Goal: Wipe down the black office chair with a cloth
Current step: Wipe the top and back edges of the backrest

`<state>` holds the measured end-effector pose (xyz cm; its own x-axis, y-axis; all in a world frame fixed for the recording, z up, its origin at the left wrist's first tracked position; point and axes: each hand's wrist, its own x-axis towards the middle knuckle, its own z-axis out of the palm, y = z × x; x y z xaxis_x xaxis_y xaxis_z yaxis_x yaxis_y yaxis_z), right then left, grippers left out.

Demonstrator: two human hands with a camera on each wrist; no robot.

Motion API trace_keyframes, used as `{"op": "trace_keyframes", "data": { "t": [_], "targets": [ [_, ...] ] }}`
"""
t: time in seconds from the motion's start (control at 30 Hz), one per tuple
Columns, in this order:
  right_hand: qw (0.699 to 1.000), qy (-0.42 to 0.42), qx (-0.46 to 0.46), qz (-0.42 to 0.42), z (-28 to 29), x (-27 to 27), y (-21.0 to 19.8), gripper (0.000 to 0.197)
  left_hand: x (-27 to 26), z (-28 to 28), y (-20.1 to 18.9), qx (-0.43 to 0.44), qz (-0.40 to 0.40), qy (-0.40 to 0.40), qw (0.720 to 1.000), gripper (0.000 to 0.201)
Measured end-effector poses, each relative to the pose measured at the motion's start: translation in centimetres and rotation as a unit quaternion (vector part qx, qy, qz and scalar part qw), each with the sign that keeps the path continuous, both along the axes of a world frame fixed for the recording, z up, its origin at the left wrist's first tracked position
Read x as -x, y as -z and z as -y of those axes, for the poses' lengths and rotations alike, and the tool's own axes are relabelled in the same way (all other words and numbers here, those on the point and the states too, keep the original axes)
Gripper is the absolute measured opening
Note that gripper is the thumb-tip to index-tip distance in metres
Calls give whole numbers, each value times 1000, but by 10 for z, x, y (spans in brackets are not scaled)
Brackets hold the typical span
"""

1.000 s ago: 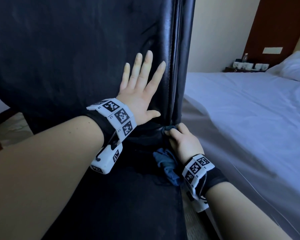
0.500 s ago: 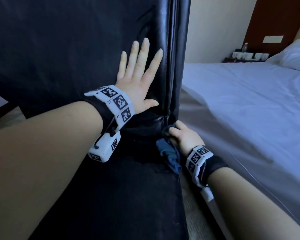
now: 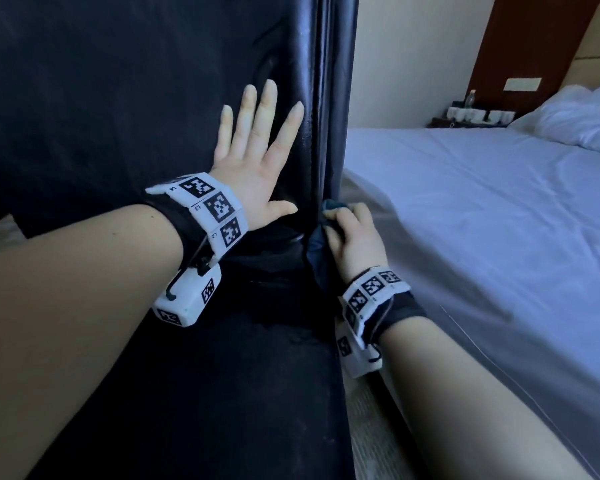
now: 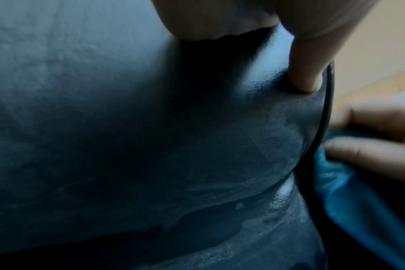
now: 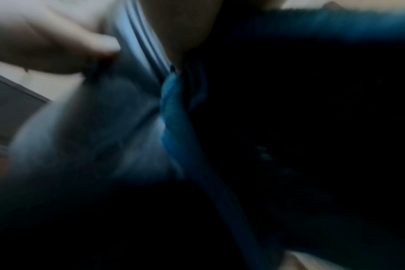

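**Cloth at the chair's right edge**

The chair (image 3: 125, 98) is filling the left half of the head view, its backrest standing upright and its seat running toward the bottom of the frame. The left hand (image 3: 257, 161) is lying flat against the backrest at centre frame, fingers straight and spread, grasping nothing; in the left wrist view its thumb (image 4: 305, 73) is pressing into the leather beside the edge piping. The right hand (image 3: 354, 237) is sitting just right of centre at the chair's right edge, near where backrest and seat meet, its fingers curled around the blue cloth (image 3: 317, 251) and holding it against that edge. Part of the cloth is hanging below the hand alongside the seat. The right wrist view is blurring heavily, showing only the cloth (image 5: 173, 117) against dark leather. A bed (image 3: 482, 209) with a pillow (image 3: 579, 119) is occupying the right of the frame.
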<state>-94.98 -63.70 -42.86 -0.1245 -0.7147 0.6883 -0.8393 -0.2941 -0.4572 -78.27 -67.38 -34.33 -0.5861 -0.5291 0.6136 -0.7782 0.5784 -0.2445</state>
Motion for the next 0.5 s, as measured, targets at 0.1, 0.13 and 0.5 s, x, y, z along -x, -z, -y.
{"op": "trace_keyframes", "data": {
  "t": [0.1,0.13,0.5],
  "targets": [
    [998,26,-62,11,7,-4,21,21,1,3,-1,-7,0,-9,1000,115],
    [994,26,-106,-2,6,-4,29,21,2,4,0,-9,0,-11,1000,115],
    [1000,-6,-7,-5,10,9,1,29,2,8,-2,-22,-5,-10,1000,116]
  ]
}}
